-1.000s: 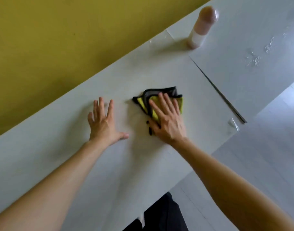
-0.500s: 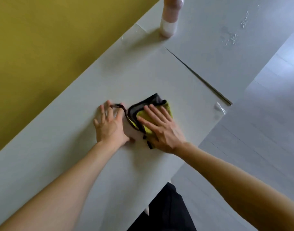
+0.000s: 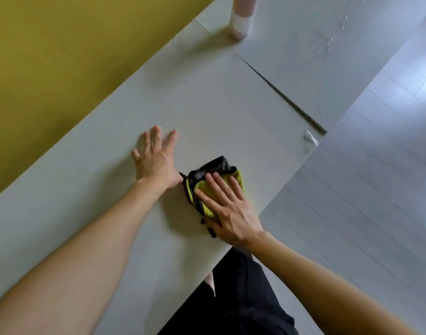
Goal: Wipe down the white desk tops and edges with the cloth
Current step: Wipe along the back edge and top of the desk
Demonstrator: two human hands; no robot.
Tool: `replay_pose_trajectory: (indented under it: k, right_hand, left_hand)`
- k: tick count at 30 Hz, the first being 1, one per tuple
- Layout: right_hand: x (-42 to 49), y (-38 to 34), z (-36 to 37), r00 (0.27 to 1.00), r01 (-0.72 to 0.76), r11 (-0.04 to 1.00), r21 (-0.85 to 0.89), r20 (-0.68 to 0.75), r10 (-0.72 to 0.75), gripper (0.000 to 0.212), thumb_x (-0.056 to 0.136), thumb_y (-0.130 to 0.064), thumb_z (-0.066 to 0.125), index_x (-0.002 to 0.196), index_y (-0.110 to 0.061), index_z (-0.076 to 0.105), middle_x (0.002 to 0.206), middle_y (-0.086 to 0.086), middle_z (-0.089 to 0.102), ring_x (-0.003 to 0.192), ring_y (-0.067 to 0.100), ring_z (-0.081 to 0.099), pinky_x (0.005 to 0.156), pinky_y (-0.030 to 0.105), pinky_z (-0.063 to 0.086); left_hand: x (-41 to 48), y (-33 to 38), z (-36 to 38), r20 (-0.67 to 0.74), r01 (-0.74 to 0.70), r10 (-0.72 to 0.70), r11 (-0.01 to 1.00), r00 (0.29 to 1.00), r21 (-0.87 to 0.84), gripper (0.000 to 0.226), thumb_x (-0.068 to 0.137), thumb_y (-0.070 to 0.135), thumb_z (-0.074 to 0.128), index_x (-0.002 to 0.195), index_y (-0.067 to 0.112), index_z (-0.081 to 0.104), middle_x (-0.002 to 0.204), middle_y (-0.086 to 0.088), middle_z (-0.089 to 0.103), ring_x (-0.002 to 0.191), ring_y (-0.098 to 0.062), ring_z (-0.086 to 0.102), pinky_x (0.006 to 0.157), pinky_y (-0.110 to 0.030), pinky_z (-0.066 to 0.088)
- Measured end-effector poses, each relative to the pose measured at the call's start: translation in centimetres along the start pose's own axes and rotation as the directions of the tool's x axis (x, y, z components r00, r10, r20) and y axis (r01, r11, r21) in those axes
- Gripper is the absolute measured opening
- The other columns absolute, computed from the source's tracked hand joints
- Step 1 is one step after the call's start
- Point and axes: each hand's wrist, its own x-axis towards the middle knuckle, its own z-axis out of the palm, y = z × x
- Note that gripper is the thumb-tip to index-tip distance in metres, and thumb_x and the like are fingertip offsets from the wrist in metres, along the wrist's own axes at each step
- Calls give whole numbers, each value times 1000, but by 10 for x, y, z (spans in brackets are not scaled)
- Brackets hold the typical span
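Observation:
A folded yellow cloth with black trim (image 3: 208,176) lies on the white desk top (image 3: 207,105), close to its front edge. My right hand (image 3: 227,206) presses flat on the cloth with straight fingers spread over it. My left hand (image 3: 156,158) rests flat on the bare desk just left of the cloth, fingers spread, its thumb side touching the cloth's black edge. A second white desk top (image 3: 303,25) adjoins the first at the back right, with a dark seam between them.
A pink and white bottle (image 3: 242,18) stands at the back near the seam. Water droplets (image 3: 324,45) lie on the second desk. A yellow wall (image 3: 62,56) runs along the desk's far side. Grey floor (image 3: 376,177) lies to the right.
My right hand has slid the cloth toward me, nearer the desk's front edge. My left hand stayed flat on the desk beside it.

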Motion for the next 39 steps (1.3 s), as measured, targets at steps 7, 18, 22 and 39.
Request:
replay_pose_trajectory:
  k: [7, 18, 22, 39]
  right_hand:
    - [18, 121, -47, 976, -193, 978, -81, -118, 182, 88, 97, -80, 54, 167, -27, 39, 180, 12, 18, 169, 33, 7, 133, 63, 12]
    - [-27, -59, 29, 988, 155, 988, -23, -7, -156, 81, 105, -68, 49, 173, -30, 26, 182, 10, 9, 169, 29, 0, 135, 58, 9]
    - [-16, 53, -6, 993, 56, 998, -41, -98, -59, 82, 100, -62, 63, 170, -34, 33, 180, 7, 21, 168, 29, 12, 136, 55, 5]
    - [-33, 49, 12, 981, 177, 984, -31, -77, -179, 74, 107, -61, 52, 172, -35, 26, 181, 3, 16, 169, 24, 8, 135, 59, 13]
  left_hand:
    - [-51, -59, 32, -62, -86, 81, 993, 995, -83, 131, 65, 58, 99, 172, 28, 28, 181, -9, 15, 166, -28, 18, 134, -43, 22]
    - [-130, -83, 97, -58, -86, 80, 988, 995, -129, 150, 49, 49, 108, 173, 30, 25, 183, -11, 0, 169, -29, 1, 137, -41, 14]
    - [-129, -82, 97, -57, -75, 69, 992, 996, -99, 153, 53, 56, 105, 174, 37, 13, 183, -9, -5, 169, -25, -4, 137, -39, 8]
    - [-130, -75, 94, 44, -37, 36, 999, 998, 21, 149, 69, 55, 97, 173, 33, -6, 180, -11, -19, 169, -27, -13, 137, -42, 13]
